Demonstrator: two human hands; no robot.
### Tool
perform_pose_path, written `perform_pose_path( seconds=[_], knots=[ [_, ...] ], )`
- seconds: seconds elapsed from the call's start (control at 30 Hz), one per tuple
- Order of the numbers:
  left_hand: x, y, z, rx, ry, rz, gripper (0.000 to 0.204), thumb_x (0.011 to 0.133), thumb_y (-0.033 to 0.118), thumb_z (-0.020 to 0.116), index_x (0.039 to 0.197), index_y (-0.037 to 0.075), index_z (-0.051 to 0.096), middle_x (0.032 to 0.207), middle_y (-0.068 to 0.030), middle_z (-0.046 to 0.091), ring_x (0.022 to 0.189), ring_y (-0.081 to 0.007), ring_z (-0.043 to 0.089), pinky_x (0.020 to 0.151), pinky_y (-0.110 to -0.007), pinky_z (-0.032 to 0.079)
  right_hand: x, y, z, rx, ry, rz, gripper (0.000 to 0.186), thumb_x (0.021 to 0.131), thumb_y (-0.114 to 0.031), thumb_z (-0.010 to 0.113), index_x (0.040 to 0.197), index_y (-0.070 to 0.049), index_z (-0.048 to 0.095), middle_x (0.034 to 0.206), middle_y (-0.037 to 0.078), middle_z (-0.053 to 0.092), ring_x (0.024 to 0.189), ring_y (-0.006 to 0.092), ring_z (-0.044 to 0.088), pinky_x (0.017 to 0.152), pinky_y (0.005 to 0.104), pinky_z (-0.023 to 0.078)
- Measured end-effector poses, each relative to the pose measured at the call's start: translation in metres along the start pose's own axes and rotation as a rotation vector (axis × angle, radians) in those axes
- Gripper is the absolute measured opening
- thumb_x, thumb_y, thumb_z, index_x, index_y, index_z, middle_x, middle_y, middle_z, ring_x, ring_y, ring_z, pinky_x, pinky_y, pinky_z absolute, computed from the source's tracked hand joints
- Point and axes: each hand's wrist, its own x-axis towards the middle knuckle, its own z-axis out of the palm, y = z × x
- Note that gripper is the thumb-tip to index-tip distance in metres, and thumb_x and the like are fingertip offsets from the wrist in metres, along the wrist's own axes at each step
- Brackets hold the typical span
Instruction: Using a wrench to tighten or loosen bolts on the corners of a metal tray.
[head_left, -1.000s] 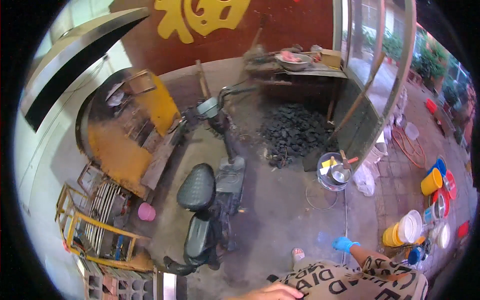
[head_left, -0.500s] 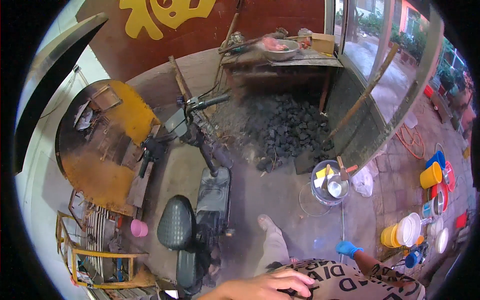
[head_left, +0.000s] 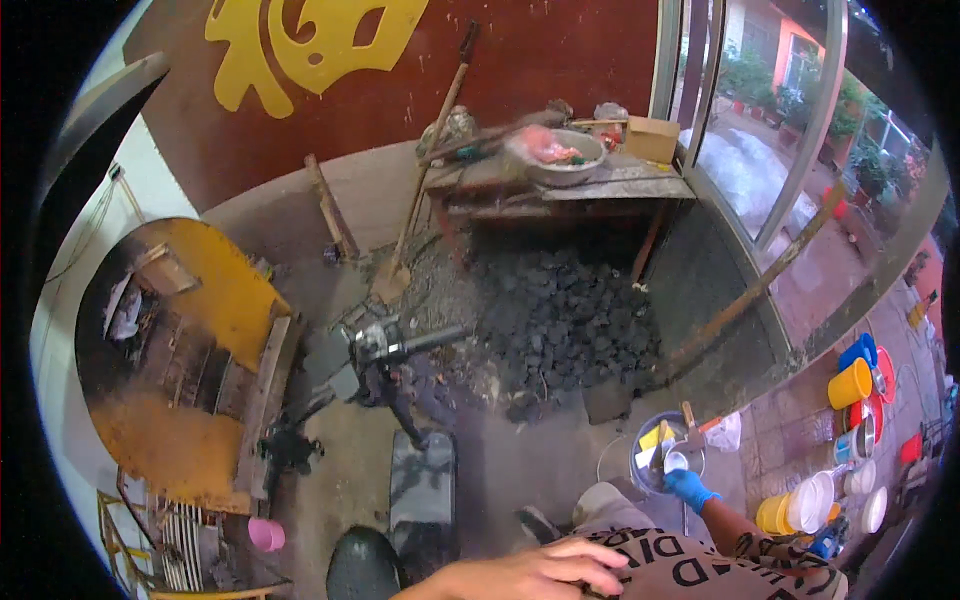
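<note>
The dark red wall (head_left: 550, 60) rises well ahead of both your left grip (head_left: 570, 572) and your right grip (head_left: 686, 488). Before it, also well ahead of your grips, stands the desk (head_left: 472, 179). The scooter (head_left: 422, 485) is ahead and to the left of your left grip. A heap of black lumps (head_left: 565, 320) lies ahead of both grips, reaching under the desk. The wooden pole (head_left: 760, 275) leans ahead of your right grip, its top further right. Right at that grip, on its far left side, is the bucket (head_left: 640, 474), upright with tools in it. The yellow bucket (head_left: 850, 382) is well out to the right; the pink bucket (head_left: 266, 534) is well left of your left grip. That bare grip is palm down, fingers loosely bent and a little apart, nothing visible in it. Your right grip wears a blue glove and is just beside the small metal pan (head_left: 677, 462) inside the bucket; you cannot tell whether it is closed on anything.
</note>
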Motion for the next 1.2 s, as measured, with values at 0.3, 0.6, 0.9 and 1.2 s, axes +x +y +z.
perform_pose_path(
  seconds=[0.3,0.6,0.9,1.2],
  knots=[
    [-0.005,-0.032,-0.087,0.107,0.235,-0.046,0.037,0.096,0.027,0.036,0.099,0.000,0.062,0.121,-0.0192,0.048,0.116,-0.0384,0.040,0.091,-0.048,0.033,0.201,-0.110,-0.030,-0.697,-0.189,-0.512,0.031,0.081,-0.026,0.045,0.069,-0.003,0.061,0.073,0.020,0.061,0.067,0.0361,0.060,0.062,0.0446,0.047],
    [0.038,-0.102,-0.206,0.061,0.365,-0.228,0.027,0.095,0.023,0.041,0.093,0.003,0.059,0.121,-0.0182,0.050,0.121,-0.0386,0.037,0.092,-0.049,0.033,0.429,-0.489,-0.123,-0.101,0.115,-0.725,0.025,0.084,-0.021,0.053,0.101,-0.002,0.059,0.097,0.016,0.062,0.090,0.0291,0.061,0.078,0.0353,0.046],
    [0.062,-0.164,-0.277,-0.080,0.678,-0.368,0.027,0.094,0.020,0.043,0.080,0.002,0.057,0.114,-0.0196,0.054,0.116,-0.0397,0.041,0.092,-0.049,0.033,0.653,-0.668,-0.211,-0.249,0.527,-0.878,0.020,0.081,-0.022,0.053,0.089,-0.005,0.061,0.087,0.019,0.061,0.081,0.0363,0.059,0.071,0.0415,0.047],
    [0.081,-0.188,-0.314,-0.160,0.990,-0.455,0.023,0.094,0.017,0.042,0.084,0.002,0.057,0.110,-0.0202,0.055,0.110,-0.0383,0.044,0.088,-0.049,0.036,0.794,-0.693,-0.153,-0.848,0.356,-0.785,0.018,0.073,-0.018,0.056,0.083,-0.004,0.062,0.089,0.019,0.061,0.083,0.0374,0.058,0.076,0.0457,0.047]
  ],
)
